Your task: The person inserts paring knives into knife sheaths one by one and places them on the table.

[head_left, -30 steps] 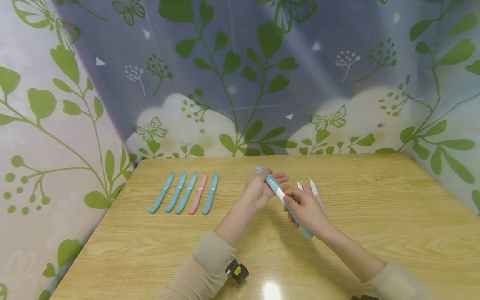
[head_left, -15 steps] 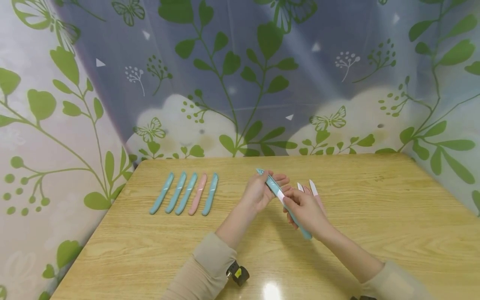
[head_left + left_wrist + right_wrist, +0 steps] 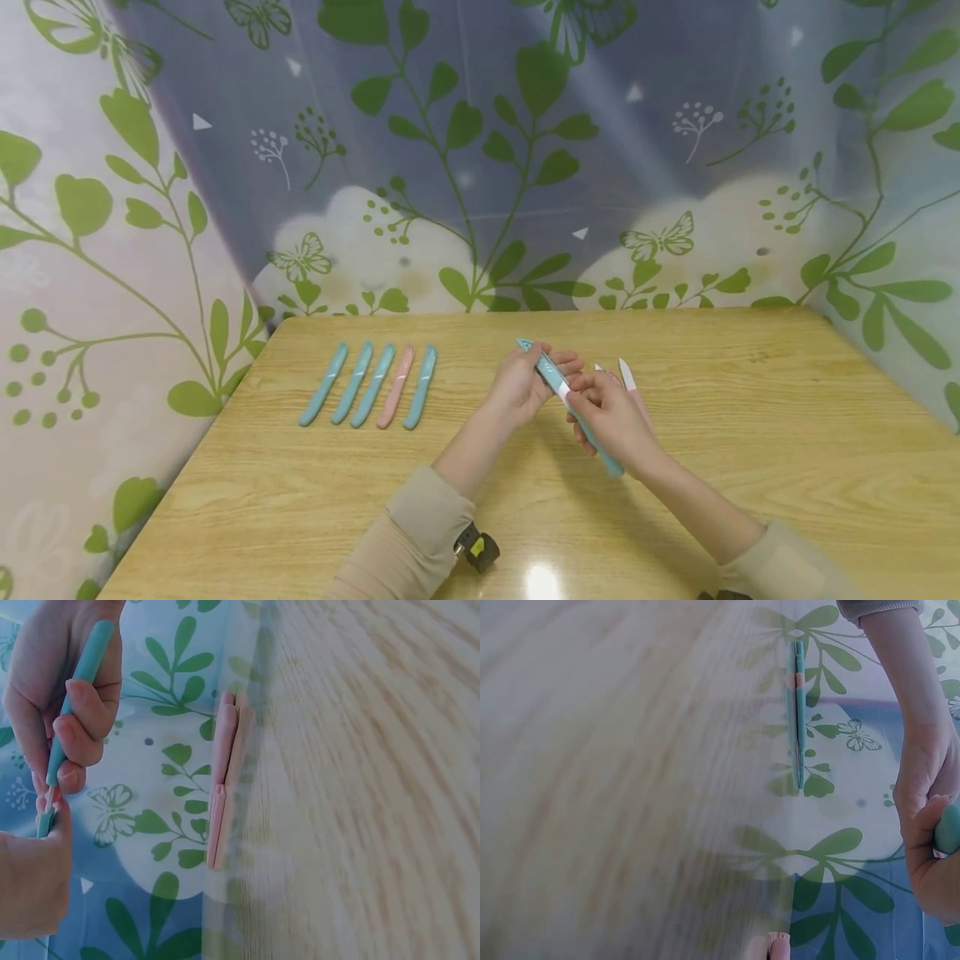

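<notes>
A paring knife with a teal handle (image 3: 597, 442) is gripped by my right hand (image 3: 615, 417), fingers curled round it. My left hand (image 3: 517, 383), palm up, pinches the teal knife sheath (image 3: 550, 370) under its thumb. The sheath lies over most of the blade; a short white band (image 3: 564, 390) shows between sheath and handle. In the left wrist view, the teal handle (image 3: 84, 664) stands tilted in the right hand. A pink-handled knife (image 3: 639, 406) with a white blade lies on the table behind my right hand, partly hidden; another white tip (image 3: 597, 367) shows beside it.
On the left of the wooden table (image 3: 300, 500) lies a row of several sheathed knives, teal (image 3: 372, 386) with one pink (image 3: 396, 386) among them. A printed cloth (image 3: 465, 208) hangs along the table's back and left edges.
My left hand and the sheath have shifted slightly right, toward the handle. The white band between sheath and handle looks shorter. My right hand has hardly moved.
</notes>
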The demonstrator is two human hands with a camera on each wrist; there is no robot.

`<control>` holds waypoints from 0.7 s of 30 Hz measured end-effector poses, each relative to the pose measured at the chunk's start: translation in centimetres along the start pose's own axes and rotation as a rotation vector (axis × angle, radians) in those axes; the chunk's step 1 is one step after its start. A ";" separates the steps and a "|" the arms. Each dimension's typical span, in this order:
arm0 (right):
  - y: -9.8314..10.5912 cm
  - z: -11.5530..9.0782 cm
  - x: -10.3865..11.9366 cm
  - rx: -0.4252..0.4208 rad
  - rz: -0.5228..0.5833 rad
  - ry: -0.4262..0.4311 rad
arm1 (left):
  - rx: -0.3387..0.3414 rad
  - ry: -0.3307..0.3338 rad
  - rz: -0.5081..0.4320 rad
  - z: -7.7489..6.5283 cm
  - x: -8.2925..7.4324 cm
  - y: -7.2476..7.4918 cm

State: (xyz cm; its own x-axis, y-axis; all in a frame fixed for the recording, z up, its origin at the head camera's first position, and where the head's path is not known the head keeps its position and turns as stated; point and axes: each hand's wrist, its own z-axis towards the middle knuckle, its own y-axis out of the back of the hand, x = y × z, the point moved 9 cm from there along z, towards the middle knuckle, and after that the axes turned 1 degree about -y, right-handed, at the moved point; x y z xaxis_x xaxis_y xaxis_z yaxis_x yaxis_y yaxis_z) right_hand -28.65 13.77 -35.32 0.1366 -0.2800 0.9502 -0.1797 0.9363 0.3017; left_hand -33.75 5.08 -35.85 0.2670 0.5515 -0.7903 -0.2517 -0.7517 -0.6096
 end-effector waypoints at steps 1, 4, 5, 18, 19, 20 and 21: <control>0.0 0.0 0.0 -0.002 0.001 -0.002 | 0.002 0.001 -0.003 0.0 0.0 0.0; 0.1 0.0 0.0 -0.007 0.004 -0.007 | 0.004 0.000 -0.006 0.1 0.1 -0.1; 0.2 0.0 0.0 -0.009 0.003 -0.008 | 0.002 0.000 -0.005 0.1 0.1 -0.1; 0.3 0.0 0.1 -0.028 -0.018 0.006 | -0.007 0.000 0.001 0.1 0.1 -0.1; 0.3 0.0 0.1 -0.028 -0.022 0.005 | -0.007 0.000 0.003 0.1 0.1 -0.1; 0.3 0.0 0.2 -0.026 -0.026 0.008 | -0.008 0.000 0.007 0.1 0.1 -0.1; 0.3 0.0 0.2 -0.026 -0.028 0.009 | -0.010 0.001 0.008 0.1 0.1 -0.1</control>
State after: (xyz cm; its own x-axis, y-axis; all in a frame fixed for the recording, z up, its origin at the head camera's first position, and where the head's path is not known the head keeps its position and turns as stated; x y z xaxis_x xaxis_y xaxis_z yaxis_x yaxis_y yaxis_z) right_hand -28.66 13.96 -35.03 0.1502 -0.3043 0.9407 -0.1507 0.9333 0.3260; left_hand -33.75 5.24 -35.82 0.2655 0.5453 -0.7951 -0.2447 -0.7596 -0.6026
